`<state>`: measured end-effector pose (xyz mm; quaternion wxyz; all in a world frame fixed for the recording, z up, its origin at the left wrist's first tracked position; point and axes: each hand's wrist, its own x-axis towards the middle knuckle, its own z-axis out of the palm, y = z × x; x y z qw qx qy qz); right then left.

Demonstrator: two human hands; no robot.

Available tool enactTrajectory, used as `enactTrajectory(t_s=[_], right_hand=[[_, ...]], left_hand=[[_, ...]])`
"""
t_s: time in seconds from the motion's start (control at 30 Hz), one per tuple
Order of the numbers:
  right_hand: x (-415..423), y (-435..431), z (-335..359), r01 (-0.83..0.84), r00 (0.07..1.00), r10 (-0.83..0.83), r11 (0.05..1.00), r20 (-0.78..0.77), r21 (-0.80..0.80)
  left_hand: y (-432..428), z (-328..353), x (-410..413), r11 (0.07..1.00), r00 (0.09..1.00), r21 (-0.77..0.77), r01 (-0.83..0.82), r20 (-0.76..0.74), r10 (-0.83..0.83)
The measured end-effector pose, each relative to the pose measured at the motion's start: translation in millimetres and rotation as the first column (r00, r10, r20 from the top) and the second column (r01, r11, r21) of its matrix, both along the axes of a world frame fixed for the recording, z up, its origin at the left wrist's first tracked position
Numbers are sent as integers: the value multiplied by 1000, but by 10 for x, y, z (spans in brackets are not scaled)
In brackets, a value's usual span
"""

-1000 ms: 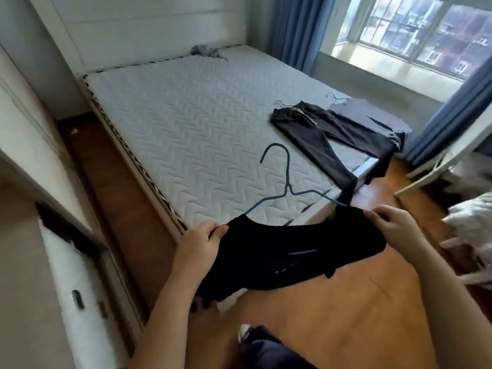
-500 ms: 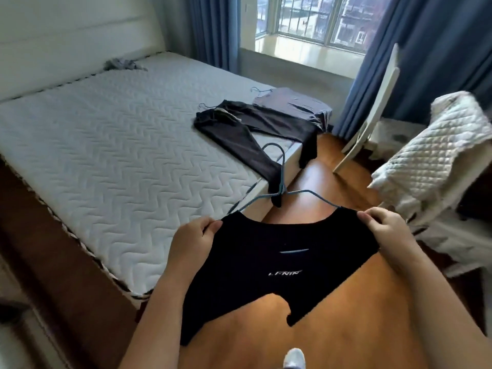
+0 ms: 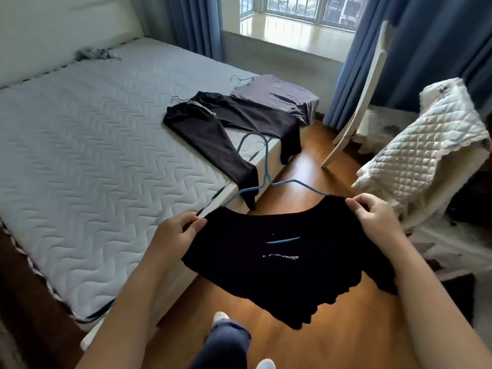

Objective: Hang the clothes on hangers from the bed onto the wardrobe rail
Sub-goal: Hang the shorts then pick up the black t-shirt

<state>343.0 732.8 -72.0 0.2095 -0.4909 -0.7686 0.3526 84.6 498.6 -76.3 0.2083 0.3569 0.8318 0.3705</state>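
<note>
Gripping shirt (image 3: 266, 265) by the shoulders with left hand (image 3: 174, 235) and right hand (image 3: 378, 219), mid-frame over wood floor (image 3: 346, 342). At left, quilted bed (image 3: 93, 155) bearing trousers (image 3: 213, 129). Along top, window (image 3: 292, 6), curtains (image 3: 426, 49).

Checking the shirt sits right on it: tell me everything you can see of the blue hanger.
The blue hanger looks like thin wire: an open hook, a straight neck, two sloping arms running under the black T-shirt. It is held in the air, hook pointing away. The left hand and right hand pinch the shirt over its ends.
</note>
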Motion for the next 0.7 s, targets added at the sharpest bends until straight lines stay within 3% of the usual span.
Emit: enactTrajectory(t_s=[0.37, 0.7], right_hand=[[-1826, 1259, -75, -256, 966, 256, 967, 27, 7], [-3651, 1999, -314, -510, 856, 510, 860, 88, -17]], left_hand=[[785, -268, -1209, 955, 955, 22, -295, 36, 294], [1068, -394, -2374, 815, 814, 10, -580, -30, 580]])
